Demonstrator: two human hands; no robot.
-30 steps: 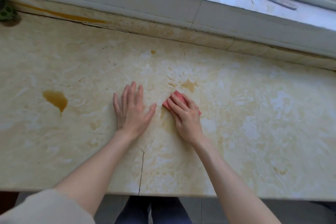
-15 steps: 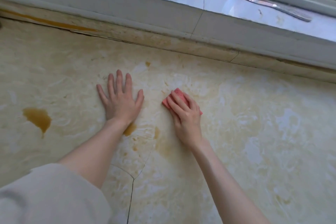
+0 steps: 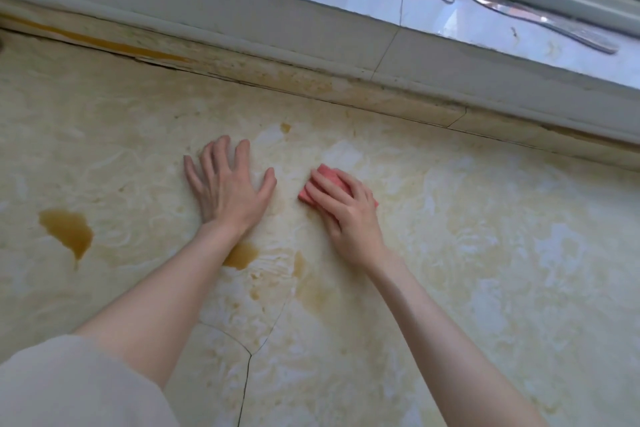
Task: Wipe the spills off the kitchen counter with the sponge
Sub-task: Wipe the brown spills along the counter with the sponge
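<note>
Bare forearms — a loose cream sleeve (image 3: 69,385) pushed up the left arm.

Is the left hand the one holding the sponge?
No, the right hand curls its fingers over the pink sponge, while the left hand lies flat on the counter.

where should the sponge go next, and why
Probably drag the pink sponge back toward you and slightly left. The right hand holds it on a pale patch of counter, while a brown smear and a small puddle beside the left forearm lie closest to it. The bigger puddle farther left can wait.
</note>
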